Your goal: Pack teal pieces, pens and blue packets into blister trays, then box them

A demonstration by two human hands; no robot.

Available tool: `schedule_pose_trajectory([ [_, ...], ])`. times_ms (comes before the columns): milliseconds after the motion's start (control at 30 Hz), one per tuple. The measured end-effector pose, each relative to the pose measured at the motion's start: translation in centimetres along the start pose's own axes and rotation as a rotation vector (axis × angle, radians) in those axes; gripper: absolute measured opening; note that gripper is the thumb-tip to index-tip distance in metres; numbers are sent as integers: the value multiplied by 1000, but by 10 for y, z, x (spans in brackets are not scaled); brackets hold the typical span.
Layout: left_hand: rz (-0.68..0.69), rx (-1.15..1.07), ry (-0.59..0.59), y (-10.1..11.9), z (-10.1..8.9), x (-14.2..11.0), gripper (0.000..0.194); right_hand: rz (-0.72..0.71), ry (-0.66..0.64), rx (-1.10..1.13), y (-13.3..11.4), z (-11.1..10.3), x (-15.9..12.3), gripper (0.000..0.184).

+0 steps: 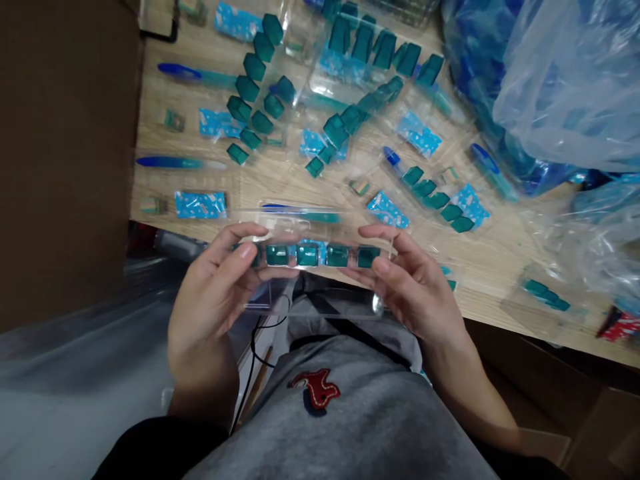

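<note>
Both my hands hold a clear plastic tray [310,230] above my lap, at the near edge of the wooden table [500,260]. My left hand [220,287] grips its left end, thumb over the top. My right hand [407,280] grips the right end the same way. A row of several teal blocks [307,255] sits along the tray's near side. A blue pen [300,215] lies inside it further back. The tray's lower half hangs over my grey garment [350,413].
More teal blocks [255,67], blue pens [173,162], blue patterned packets [200,205] and clear trays lie scattered over the table. Big clear and blue plastic bags [560,80] fill the right. A brown cardboard wall [65,153] stands at the left.
</note>
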State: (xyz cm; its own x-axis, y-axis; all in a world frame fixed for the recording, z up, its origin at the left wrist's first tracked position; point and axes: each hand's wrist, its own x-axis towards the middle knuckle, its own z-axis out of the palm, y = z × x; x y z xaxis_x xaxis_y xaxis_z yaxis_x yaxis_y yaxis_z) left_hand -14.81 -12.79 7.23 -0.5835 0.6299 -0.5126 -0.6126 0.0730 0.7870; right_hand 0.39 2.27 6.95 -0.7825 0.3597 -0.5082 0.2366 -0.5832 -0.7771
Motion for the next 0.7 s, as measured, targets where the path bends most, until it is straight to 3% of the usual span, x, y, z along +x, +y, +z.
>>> schedule_pose_trajectory([
  [167, 21, -3, -53, 2, -5, -2, 17, 29, 4, 132, 5, -1, 4, 25],
  [400, -28, -6, -217, 12, -2, -20, 24, 8, -21, 106, -4, 1, -3, 35],
  [567, -89, 4, -162, 13, 1, -21, 26, -16, 16, 9, -7, 2, -8, 35],
  [700, -9, 22, -19, 0, -4, -10, 23, -42, 86, -5, 6, -1, 0, 31],
])
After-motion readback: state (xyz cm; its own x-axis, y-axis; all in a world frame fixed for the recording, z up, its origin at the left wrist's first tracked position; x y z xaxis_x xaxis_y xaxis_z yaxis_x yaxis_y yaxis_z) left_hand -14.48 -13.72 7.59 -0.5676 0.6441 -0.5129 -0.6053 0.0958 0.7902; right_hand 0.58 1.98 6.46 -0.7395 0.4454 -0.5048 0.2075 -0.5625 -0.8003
